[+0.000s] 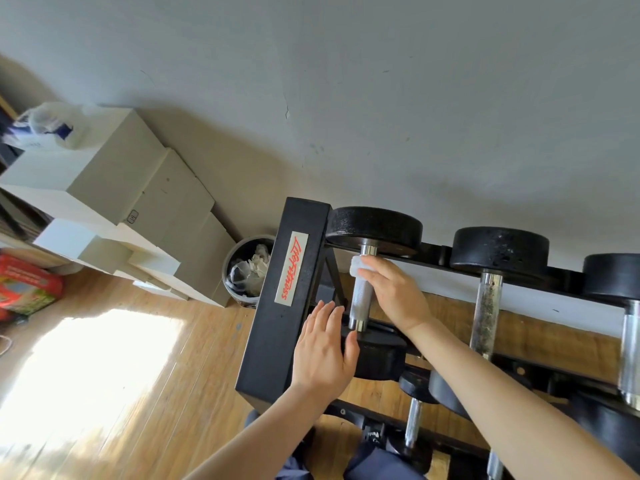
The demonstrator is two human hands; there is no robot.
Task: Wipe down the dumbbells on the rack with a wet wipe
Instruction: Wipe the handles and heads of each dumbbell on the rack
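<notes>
The step in hand is wiping the handle of the first dumbbell [362, 296] at the end of the rack [287, 299]: the right hand [394, 292] holds the wet wipe [357, 266] wrapped on the handle near the far head, while the left hand [323, 348] rests flat-fingered against the near head, gripping nothing. The next move likely calls for drawing the wipe down the handle, then treating the heads. The right-hand fingers behind the handle are hidden, and the dumbbells at the right edge are cut off.

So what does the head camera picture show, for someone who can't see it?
A person's right hand presses a white wet wipe on the chrome handle of the leftmost dumbbell on a black rack. Their left hand rests open on that dumbbell's near end. A waste bin stands behind.
</notes>
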